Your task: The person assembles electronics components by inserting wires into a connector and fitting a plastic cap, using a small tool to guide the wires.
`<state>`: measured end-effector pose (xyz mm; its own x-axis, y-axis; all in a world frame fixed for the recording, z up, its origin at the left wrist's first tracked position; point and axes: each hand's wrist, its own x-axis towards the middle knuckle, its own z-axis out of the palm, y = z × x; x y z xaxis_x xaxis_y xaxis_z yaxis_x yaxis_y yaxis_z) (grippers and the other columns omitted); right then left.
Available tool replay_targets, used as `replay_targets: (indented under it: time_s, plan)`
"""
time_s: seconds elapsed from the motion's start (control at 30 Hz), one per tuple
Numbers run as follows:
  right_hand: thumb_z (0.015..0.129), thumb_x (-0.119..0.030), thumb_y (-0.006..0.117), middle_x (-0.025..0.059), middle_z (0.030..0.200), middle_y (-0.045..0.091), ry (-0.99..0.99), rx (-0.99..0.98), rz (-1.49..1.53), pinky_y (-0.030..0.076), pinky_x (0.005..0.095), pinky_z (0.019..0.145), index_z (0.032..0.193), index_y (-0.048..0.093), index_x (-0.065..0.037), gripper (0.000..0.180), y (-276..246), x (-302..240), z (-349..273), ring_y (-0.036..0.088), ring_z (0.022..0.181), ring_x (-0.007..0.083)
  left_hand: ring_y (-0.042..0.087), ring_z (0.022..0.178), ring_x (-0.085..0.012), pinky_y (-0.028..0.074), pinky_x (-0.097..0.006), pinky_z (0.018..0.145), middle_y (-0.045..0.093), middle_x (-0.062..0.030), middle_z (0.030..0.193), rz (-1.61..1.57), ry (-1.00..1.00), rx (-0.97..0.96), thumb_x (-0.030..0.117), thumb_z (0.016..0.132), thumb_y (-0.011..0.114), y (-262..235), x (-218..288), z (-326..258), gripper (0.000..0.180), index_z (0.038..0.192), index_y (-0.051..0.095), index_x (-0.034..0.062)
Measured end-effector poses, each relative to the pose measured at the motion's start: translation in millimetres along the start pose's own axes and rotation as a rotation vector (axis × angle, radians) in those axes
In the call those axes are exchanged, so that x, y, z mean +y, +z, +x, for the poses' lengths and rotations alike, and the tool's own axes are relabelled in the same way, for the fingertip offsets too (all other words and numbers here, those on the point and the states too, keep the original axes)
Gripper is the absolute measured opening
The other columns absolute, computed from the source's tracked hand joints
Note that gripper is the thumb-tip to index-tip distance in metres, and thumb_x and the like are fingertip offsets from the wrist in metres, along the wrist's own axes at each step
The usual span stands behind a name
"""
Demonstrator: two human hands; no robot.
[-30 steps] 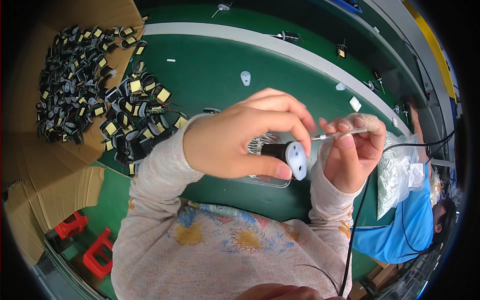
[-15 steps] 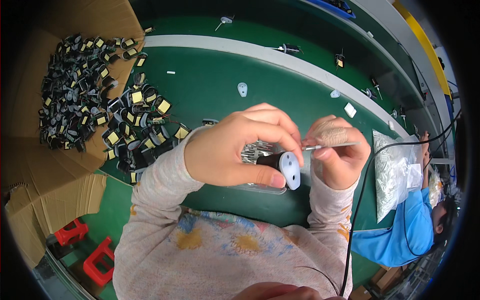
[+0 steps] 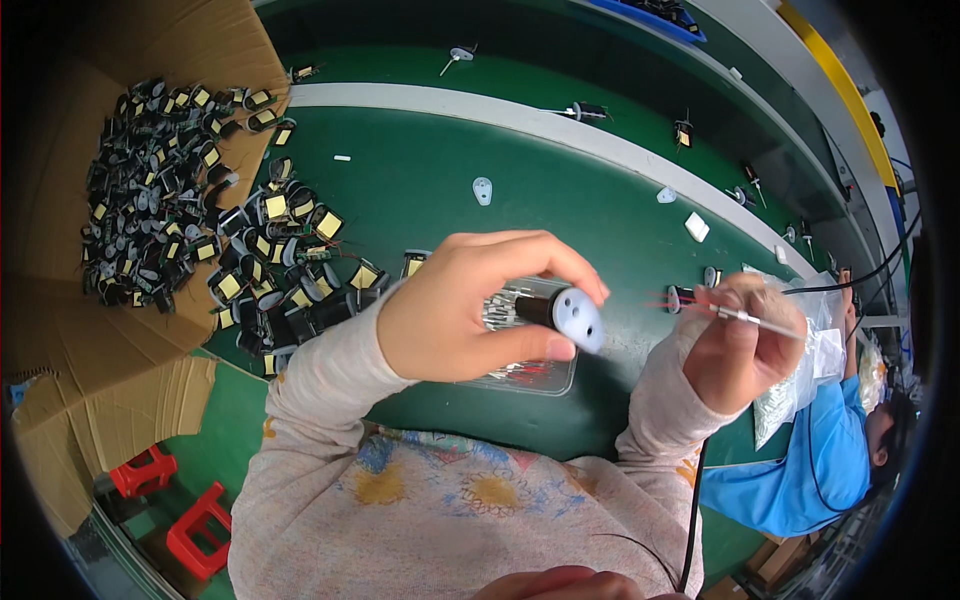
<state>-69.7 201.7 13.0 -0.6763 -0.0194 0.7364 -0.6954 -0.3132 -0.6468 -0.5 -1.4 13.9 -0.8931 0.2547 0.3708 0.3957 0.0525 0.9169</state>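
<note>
My left hand [image 3: 455, 305] is closed round a black housing [image 3: 536, 308], thumb below and fingers above. Its pale grey teardrop-shaped end cap [image 3: 578, 320], with several dark holes, faces right. Over to the right, my right hand [image 3: 745, 345] pinches a thin pale rod with a metal section [image 3: 736, 314]; thin red wires stick out to its left, blurred by motion. Beneath my left hand stands a clear plastic tray [image 3: 572, 380], partly hidden, with silvery parts and red wires inside. Just beyond my right fingers lies another black housing [image 3: 682, 297] with a grey cap.
Many black housings with yellow pads [image 3: 270, 255] spill from a cardboard box [image 3: 235, 60] at left. A bag of white pieces [image 3: 775, 410] lies at right, near a person in blue [image 3: 790, 490]. A white strip [image 3: 420, 97] crosses the green table; a black cable [image 3: 697, 500] hangs beside my right arm.
My right hand has moved right, away from the housing, with the rod in its fingers; red wires now show. My left hand still holds the housing in nearly the same place.
</note>
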Motion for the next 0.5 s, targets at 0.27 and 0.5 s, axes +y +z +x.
replay_targets:
  time_s: [0.27, 0.5]
  plan:
    - [0.067, -0.012, 0.079, 0.0125, 0.072, 0.063, -0.433, -0.401, -0.232, 0.056, 0.0308, 0.057, 0.088, 0.057, 0.001, 0.033, -2, -10, -5, 0.063, 0.071, 0.0257, 0.065, 0.096, -0.0255, 0.045, -0.033, 0.089, 0.068, -0.014, 0.097, 0.446, 0.165, 0.169, 0.006, 0.069, 0.075, 10, -3, -2, 0.034, 0.097, 0.057, 0.0029]
    - [0.058, -0.006, 0.08, 0.0125, 0.076, 0.065, -0.262, -0.441, -0.106, 0.053, 0.028, 0.06, 0.075, 0.064, 0.003, 0.025, -5, -9, 3, 0.064, 0.071, 0.0249, 0.065, 0.096, -0.027, 0.04, -0.036, 0.092, 0.069, -0.0138, 0.094, 0.409, 0.169, 0.122, 0.005, 0.069, 0.074, 13, 0, 1, 0.033, 0.098, 0.057, 0.0035]
